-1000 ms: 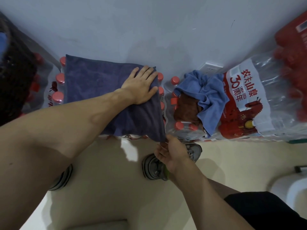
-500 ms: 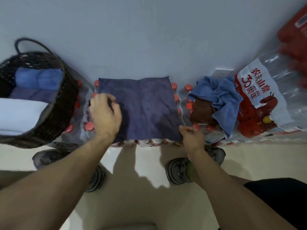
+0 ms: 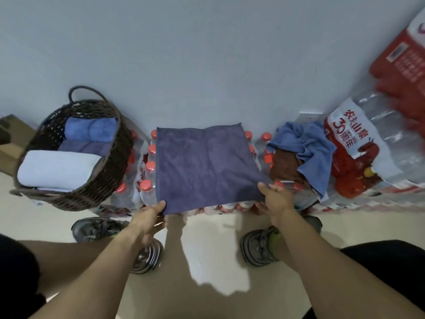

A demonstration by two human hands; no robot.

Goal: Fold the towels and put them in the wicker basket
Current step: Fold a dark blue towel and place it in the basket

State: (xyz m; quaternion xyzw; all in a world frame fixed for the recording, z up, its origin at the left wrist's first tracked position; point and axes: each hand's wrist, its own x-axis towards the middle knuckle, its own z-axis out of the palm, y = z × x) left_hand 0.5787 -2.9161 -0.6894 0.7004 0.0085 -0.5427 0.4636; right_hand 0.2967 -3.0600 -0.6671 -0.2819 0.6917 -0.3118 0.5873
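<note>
A dark purple towel (image 3: 204,166) lies flat, folded into a rough square, on top of a pack of red-capped water bottles (image 3: 148,178). My left hand (image 3: 149,217) pinches its near left corner. My right hand (image 3: 274,199) pinches its near right corner. The dark wicker basket (image 3: 108,178) stands to the left and holds a pale blue folded towel (image 3: 57,170), a purple one (image 3: 87,147) and a blue one (image 3: 92,130). To the right a crumpled blue towel (image 3: 308,146) lies over a brown towel (image 3: 284,166).
A grey wall runs close behind the bottle packs. More shrink-wrapped bottle packs with a red label (image 3: 354,153) fill the right side. My two shoes (image 3: 259,247) stand on the beige floor below the towel. A cardboard box (image 3: 11,146) sits at far left.
My left hand came off the towel's left edge and moved down to take its near left corner. My right hand stays at the near right corner. The view widened, showing the whole basket.
</note>
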